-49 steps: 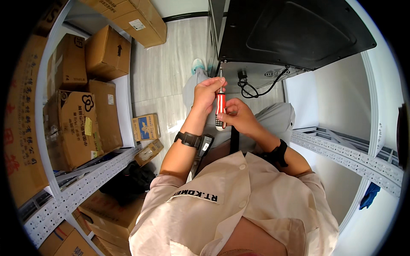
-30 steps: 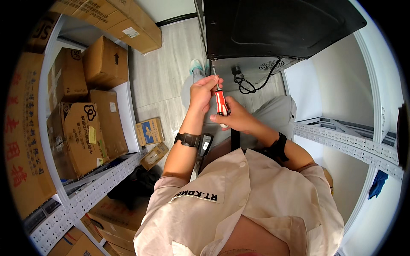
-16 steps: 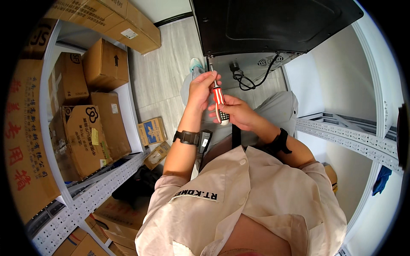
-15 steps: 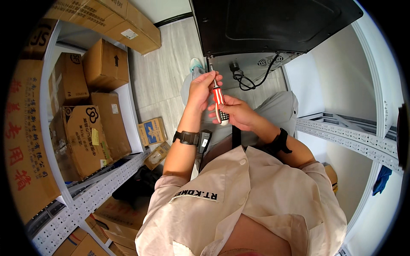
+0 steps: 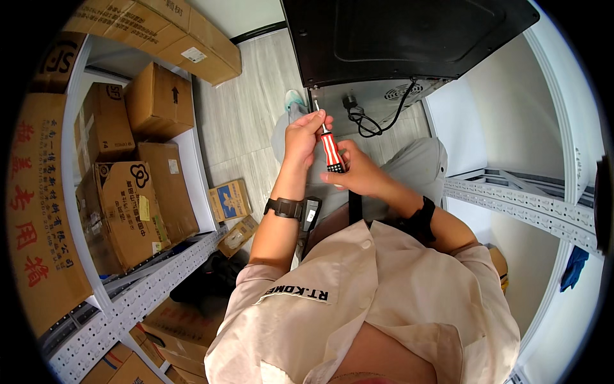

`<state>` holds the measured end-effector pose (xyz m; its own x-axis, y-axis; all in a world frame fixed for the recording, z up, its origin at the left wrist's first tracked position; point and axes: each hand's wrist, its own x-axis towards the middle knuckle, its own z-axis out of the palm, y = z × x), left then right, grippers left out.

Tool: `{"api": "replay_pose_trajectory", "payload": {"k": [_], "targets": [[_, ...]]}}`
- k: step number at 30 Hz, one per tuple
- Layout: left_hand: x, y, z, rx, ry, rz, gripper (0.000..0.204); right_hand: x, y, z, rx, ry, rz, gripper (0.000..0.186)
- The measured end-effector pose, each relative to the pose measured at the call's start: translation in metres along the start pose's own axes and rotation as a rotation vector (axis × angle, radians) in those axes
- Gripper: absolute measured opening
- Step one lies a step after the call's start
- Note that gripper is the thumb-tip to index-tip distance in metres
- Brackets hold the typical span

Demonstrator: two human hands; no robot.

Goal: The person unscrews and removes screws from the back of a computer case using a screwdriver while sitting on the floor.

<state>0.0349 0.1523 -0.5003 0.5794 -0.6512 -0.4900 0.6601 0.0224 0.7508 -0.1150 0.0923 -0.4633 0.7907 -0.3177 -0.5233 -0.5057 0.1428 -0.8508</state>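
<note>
A screwdriver with a red and white striped handle (image 5: 330, 148) points up toward the lower left corner of a black appliance panel (image 5: 409, 38); whether its tip touches the small screw there I cannot tell. My left hand (image 5: 306, 139) pinches the screwdriver's shaft with thumb and fingers. My right hand (image 5: 358, 169) is closed round the handle's lower end. Right of the tip, a black cord with a plug (image 5: 364, 128) hangs in a loop against the appliance's metal face (image 5: 336, 102), which has a round vent.
Cardboard boxes (image 5: 118, 214) fill a white metal rack (image 5: 160, 270) at left. A tall carton (image 5: 214, 54) stands at top left, small boxes (image 5: 229, 198) lie on the floor, and dark fabric (image 5: 204, 281) is below. A right-hand rack (image 5: 511, 195) holds a blue glove (image 5: 572, 265).
My right hand has turned the handle, so different stripes and the dotted part show, and its fingers have curled again. My left hand stays on the shaft. The view has shifted slightly.
</note>
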Motion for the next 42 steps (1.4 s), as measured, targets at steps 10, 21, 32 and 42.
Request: {"api": "replay_pose_trajectory", "payload": {"k": [10,21,32,42], "targets": [[-0.006,0.016,-0.002,0.039,-0.085,-0.063,0.027,-0.001,0.006,0.001,0.421,-0.087,-0.008,0.035],[0.000,0.010,-0.005,0.074,-0.075,-0.038,0.024,0.000,-0.004,-0.006,0.230,-0.128,-0.012,0.035],[-0.002,0.002,0.004,0.078,0.030,0.058,0.022,0.010,0.021,-0.001,0.245,0.029,-0.110,0.033],[0.001,0.007,-0.009,0.036,-0.136,0.025,0.027,0.003,0.002,-0.010,0.621,-0.214,0.084,0.032]]}}
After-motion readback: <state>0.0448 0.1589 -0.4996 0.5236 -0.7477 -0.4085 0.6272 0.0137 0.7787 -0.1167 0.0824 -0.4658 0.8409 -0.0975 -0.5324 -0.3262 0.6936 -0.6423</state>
